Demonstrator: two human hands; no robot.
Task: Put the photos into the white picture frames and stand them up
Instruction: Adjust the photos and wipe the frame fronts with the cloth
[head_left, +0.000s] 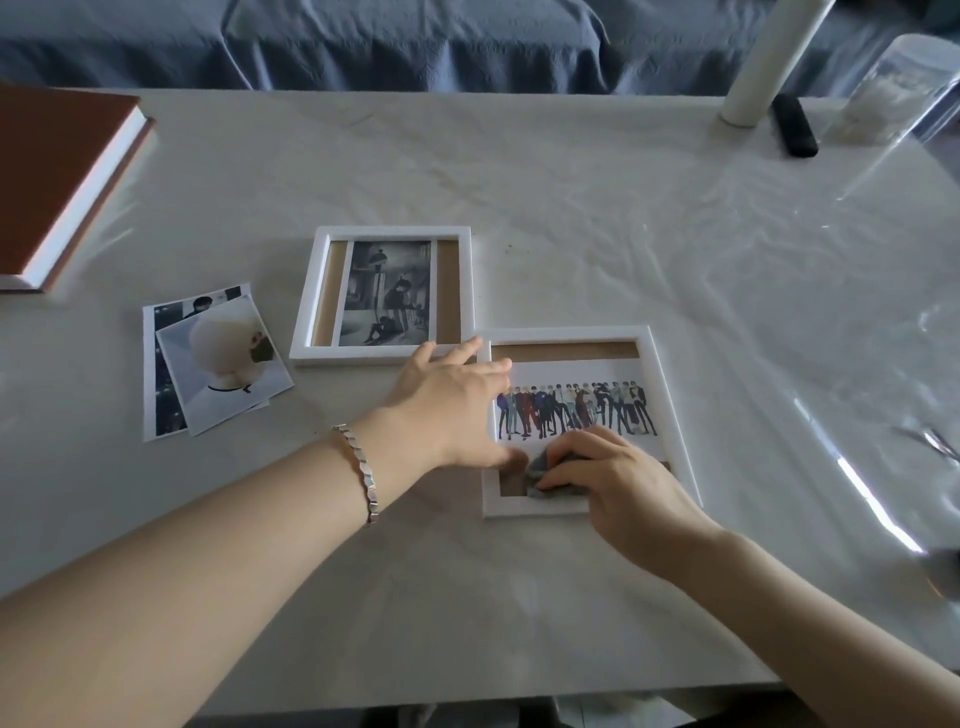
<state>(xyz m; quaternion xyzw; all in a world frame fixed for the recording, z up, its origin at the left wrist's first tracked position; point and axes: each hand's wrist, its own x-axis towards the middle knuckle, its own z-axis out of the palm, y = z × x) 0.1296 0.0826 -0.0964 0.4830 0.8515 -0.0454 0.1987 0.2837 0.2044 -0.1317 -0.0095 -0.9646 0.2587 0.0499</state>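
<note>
Two white frames lie flat on the table (571, 208), neither stood up yet. Far frame (395, 232): a black-and-white photo (387, 291) is seated inside, brown backing seen on either side. Near frame (566, 335) is set just right of it and closer in, corners almost touching. A group photo (576, 410) is laid across its middle, backing seen above and below.

Left hand (452, 410) is laid flat on the near frame's left rim, fingers straight and slightly apart, fingertips by the far frame's lower right corner. Right hand (618, 478) is curled down on a grey cloth (550, 475), pinched against the near frame's lower part. What the cloth is exactly cannot be told.

Loose photos (223, 364) are stacked at the left, well apart from the frames. A brown book (57, 171) is at far left, and a bracelet (358, 470) is worn on the left wrist.
</note>
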